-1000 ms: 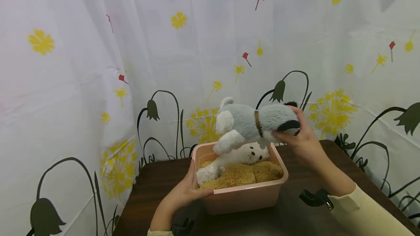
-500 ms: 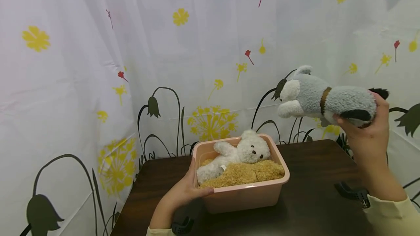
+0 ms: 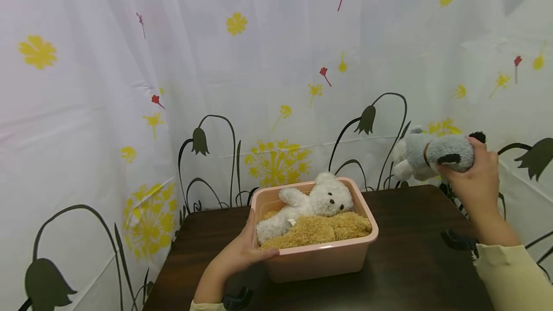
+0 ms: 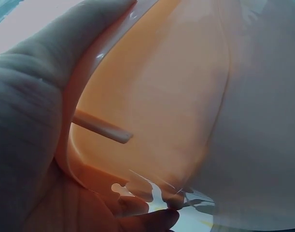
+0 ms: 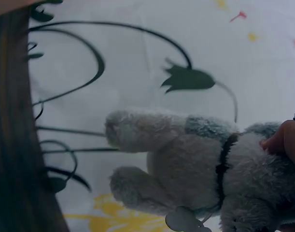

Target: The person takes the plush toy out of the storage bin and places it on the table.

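Observation:
My right hand grips a grey and white plush dog round its head. The dog has black ears and a brown collar; it is held sideways in the air beyond the table's right back part. In the right wrist view its pale belly, legs and a small grey tag on the collar show. My left hand holds the left front corner of a pink plastic bin, thumb at the front rim. Inside lie a white teddy bear, face up, and a curly golden-brown plush in front of it.
The bin stands on a dark brown wooden table. Behind hangs a white curtain with printed flowers, close to the table's back edge. Dark wrist devices are strapped near both sleeves.
My right hand has lifted the plush dog from above the bin away to the right, then lowered it a little. The white bear's face and arm are now uncovered. The left hand stays put.

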`<action>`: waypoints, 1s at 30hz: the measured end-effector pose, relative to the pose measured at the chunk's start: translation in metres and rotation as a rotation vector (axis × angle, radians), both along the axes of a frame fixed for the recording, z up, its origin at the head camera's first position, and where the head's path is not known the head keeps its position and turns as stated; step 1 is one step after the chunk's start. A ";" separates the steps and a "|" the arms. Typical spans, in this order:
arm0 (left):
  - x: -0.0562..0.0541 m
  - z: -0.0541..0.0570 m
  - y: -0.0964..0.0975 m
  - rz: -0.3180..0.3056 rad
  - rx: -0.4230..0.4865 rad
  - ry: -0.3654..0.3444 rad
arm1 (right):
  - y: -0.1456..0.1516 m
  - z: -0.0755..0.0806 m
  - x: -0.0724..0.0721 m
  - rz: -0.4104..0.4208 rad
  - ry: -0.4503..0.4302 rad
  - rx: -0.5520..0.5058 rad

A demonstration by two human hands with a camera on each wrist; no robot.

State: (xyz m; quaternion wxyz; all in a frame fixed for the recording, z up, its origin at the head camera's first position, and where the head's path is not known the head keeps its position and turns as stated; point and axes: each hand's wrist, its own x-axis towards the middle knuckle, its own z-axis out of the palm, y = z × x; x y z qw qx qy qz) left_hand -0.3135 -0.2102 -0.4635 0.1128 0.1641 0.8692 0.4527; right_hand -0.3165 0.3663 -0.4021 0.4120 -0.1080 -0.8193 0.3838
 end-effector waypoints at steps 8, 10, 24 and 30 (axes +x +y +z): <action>-0.001 0.001 0.002 -0.013 0.021 -0.010 | 0.021 -0.027 -0.007 -0.011 -0.178 0.095; -0.001 0.002 0.002 -0.010 0.022 -0.008 | 0.024 -0.030 -0.008 -0.013 -0.202 0.112; 0.003 0.005 0.001 0.012 -0.012 -0.005 | 0.044 -0.053 -0.029 0.093 -0.472 0.291; 0.005 0.005 -0.001 0.014 -0.011 -0.016 | 0.043 -0.066 -0.036 0.098 -0.519 0.285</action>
